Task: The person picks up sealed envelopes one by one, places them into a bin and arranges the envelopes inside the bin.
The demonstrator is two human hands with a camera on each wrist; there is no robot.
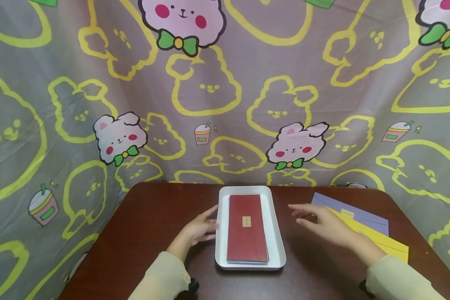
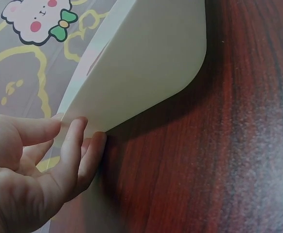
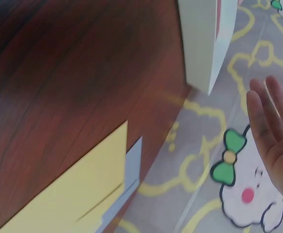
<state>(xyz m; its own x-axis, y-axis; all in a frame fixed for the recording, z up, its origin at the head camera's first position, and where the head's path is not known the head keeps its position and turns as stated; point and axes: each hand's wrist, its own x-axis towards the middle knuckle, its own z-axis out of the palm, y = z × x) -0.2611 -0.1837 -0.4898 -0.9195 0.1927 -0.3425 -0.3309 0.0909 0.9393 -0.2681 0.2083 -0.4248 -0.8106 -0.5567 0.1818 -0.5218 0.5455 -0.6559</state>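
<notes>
A white tray [image 1: 273,239] stands lengthwise at the middle of the table. In it lies a red envelope [image 1: 245,246] with a small pale label, on top of other flat pieces whose edges show at the near end. My left hand [image 1: 198,228] touches the tray's left side with its fingertips. In the left wrist view, the fingers [image 2: 72,145] rest against the outer wall. To the right of the tray, my right hand [image 1: 331,227] hovers with loosely extended fingers, holding nothing. A yellow envelope [image 1: 391,245] lies partly behind that forearm, overlapping a purple envelope [image 1: 369,220].
The dark reddish-brown table [image 1: 142,233] has rounded far corners. Behind it and along the sides hangs a grey curtain [image 1: 225,125] printed with yellow outlines and white rabbit faces.
</notes>
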